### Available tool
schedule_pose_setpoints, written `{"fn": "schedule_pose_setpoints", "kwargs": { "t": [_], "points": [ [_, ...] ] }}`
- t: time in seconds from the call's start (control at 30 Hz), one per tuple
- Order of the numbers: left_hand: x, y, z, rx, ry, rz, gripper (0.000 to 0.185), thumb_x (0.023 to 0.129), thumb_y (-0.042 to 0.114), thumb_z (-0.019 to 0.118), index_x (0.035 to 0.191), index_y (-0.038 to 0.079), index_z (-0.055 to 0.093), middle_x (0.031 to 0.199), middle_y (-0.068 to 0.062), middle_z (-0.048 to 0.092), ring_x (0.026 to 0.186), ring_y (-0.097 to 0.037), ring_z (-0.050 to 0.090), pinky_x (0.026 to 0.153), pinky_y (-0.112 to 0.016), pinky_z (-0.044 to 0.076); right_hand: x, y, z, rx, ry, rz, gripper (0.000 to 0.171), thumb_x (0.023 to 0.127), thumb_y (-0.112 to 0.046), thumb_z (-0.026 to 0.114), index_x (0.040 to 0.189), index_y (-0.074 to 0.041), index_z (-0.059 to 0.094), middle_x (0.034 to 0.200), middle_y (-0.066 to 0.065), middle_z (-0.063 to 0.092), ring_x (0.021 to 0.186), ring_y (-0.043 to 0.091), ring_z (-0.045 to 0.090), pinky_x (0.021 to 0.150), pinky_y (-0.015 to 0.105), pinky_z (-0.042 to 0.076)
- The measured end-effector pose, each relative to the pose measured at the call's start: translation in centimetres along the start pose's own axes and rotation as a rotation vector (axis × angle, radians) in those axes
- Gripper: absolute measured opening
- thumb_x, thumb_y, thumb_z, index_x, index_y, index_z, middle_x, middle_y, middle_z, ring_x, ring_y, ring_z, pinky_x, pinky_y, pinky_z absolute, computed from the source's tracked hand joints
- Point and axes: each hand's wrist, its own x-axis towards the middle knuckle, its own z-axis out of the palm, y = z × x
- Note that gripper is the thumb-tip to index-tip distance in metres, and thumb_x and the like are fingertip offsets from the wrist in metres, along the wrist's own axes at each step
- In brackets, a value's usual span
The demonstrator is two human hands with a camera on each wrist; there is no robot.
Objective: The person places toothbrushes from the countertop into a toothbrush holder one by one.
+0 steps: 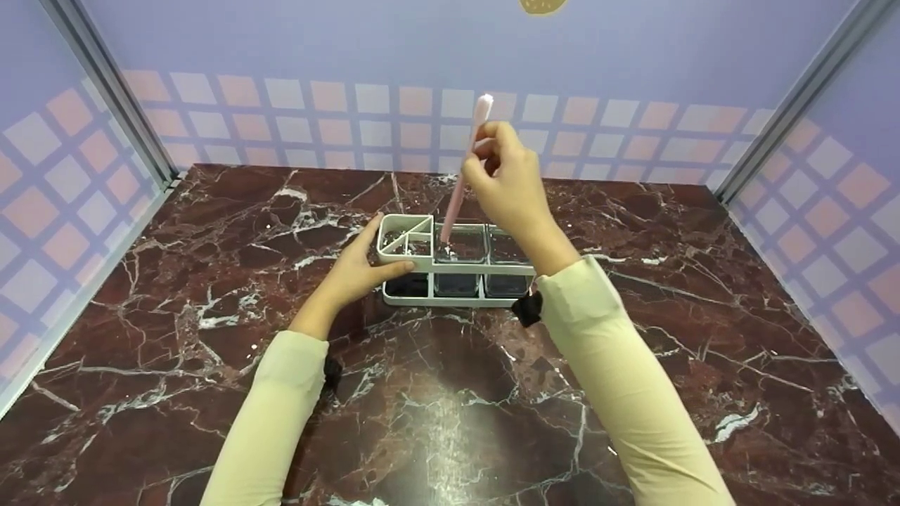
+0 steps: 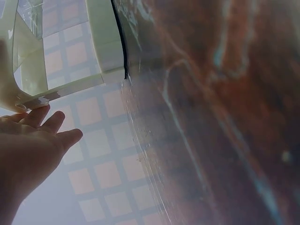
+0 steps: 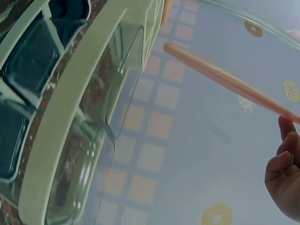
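Observation:
In the head view, my right hand [image 1: 512, 179] pinches a slim pink toothbrush [image 1: 455, 200] with a whitish top end pointing up. Its lower end hangs over a clear cup in the two-tier organizer rack [image 1: 460, 269], and the right wrist view shows the tapered handle [image 3: 225, 80] apart from the rack. My left hand [image 1: 351, 273] grips the rack's left end, thumb along the front and fingers around the far side. Fingertips [image 2: 56, 119] touch the pale frame in the left wrist view. Slanted dividers [image 1: 408, 235] split the rack's upper left compartment.
Dark red marbled tabletop [image 1: 450, 393] surrounds the rack. Lilac walls [image 1: 337, 42] with checked bands stand at the back and both sides, joined by metal corner posts [image 1: 116, 91]. Dark lower compartments [image 3: 30, 56] sit in the rack's bottom tier.

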Motion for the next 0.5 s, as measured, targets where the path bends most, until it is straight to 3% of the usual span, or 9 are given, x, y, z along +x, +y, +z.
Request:
{"fn": "schedule_pose_setpoints", "kwargs": {
  "t": [0.17, 0.5],
  "points": [
    [0.0, -0.1, 0.0, 0.012, 0.003, -0.006, 0.103, 0.081, 0.039, 0.077, 0.156, 0.013, 0.013, 0.16, -0.013, 0.018, 0.146, -0.033, 0.018, 0.119, -0.05, 0.016, 0.2, 0.1, 1.1, 0.05, 0.021, 0.006, 0.021, 0.088, 0.001, 0.053, 0.108, 0.004, 0.053, 0.086, 0.012, 0.066, 0.064, 0.015, 0.049, 0.053, 0.02, 0.041],
    [-0.2, 0.0, 0.0, 0.002, 0.01, -0.004, 0.102, 0.08, 0.039, 0.078, 0.156, 0.015, 0.015, 0.158, -0.015, 0.021, 0.144, -0.034, 0.023, 0.118, -0.051, 0.019, -0.4, 1.2, 3.7, 0.029, -0.055, 0.073, 0.02, 0.092, -0.003, 0.054, 0.111, 0.003, 0.054, 0.091, 0.011, 0.067, 0.067, 0.015, 0.053, 0.055, 0.021, 0.046]
  ]
}}
